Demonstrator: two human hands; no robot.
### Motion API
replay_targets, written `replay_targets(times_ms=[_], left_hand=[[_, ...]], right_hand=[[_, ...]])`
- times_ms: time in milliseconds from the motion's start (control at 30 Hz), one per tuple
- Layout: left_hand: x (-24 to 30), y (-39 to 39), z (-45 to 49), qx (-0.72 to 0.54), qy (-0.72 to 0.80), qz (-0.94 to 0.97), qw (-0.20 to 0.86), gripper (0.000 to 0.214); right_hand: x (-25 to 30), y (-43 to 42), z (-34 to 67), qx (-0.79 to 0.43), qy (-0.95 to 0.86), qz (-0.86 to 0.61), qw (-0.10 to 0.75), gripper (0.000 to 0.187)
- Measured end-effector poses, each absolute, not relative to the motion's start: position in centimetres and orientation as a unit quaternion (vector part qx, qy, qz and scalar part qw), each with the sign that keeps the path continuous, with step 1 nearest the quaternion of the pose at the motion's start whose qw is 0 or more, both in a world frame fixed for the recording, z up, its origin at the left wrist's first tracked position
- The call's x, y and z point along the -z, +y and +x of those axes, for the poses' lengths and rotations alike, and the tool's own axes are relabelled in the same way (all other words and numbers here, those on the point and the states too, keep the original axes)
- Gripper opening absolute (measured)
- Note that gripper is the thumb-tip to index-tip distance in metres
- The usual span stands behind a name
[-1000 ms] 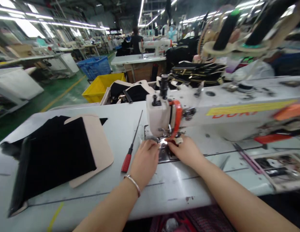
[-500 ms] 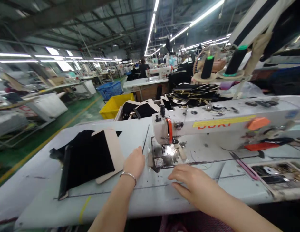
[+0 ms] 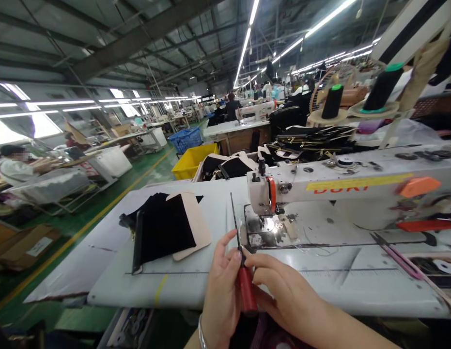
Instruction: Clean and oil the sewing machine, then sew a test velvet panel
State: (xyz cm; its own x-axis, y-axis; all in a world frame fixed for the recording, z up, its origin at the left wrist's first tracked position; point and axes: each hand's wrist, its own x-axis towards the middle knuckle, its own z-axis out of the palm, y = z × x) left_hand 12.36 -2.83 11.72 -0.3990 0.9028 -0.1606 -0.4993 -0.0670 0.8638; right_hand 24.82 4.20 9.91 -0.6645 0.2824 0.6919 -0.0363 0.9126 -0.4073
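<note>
holding screwdriver (image 3: 247, 291), bracelet (image 3: 201, 331) cut off

The screwdriver (image 3: 243, 271) at lower centre has a smooth, plastic-looking handle (image 3: 248, 295) and metal shaft (image 3: 235, 218); the cloth (image 3: 167, 228) left of centre is matt (light-swallowing black), the tabletop (image 3: 189, 286) faintly glossy.

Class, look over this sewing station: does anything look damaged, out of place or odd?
Yes, mildly. The sewing machine bed is darkly blotched towards its left end, as if stained or worn, and yellow tape partly covers the red lettering above.
</note>
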Motion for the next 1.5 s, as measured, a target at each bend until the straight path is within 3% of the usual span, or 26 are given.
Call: replay_targets(times_ms=[133,233,333,567,800,1167,1500], left_hand=[[-11.2,-3.0,12.5,-0.657,0.486,0.338,0.467,0.048],[-10.9,-2.5,11.8,-0.552,0.585,0.544,0.24,0.041],[-10.5,-0.7,11.0,-0.453,0.598,0.659,0.05,0.039],[-7.8,6.0,9.4,-0.395,0.547,0.731,0.101,0.031],[-5.8,9.9,8.8,-0.358,0.573,0.729,0.11,0.017],[-3.2,11.0,9.1,-0.379,0.596,0.705,0.066,0.017],[-2.9,10.9,8.8,-0.36,0.583,0.727,0.043,0.014]], right_hand=[[-12.3,4.4,26.8,-0.114,-0.93,-0.066,0.344,0.033],[-16.0,5.3,28.8,-0.136,-0.905,-0.067,0.397,0.042],[-20.5,6.8,30.2,-0.15,-0.867,-0.169,0.445,0.032],[-25.3,11.0,29.0,-0.176,-0.818,-0.154,0.525,0.039],[-24.6,13.6,27.7,-0.19,-0.834,-0.118,0.504,0.056],[-24.0,13.5,27.3,-0.226,-0.837,-0.06,0.494,0.048],[-23.3,14.4,27.5,-0.201,-0.84,-0.119,0.49,0.045]])
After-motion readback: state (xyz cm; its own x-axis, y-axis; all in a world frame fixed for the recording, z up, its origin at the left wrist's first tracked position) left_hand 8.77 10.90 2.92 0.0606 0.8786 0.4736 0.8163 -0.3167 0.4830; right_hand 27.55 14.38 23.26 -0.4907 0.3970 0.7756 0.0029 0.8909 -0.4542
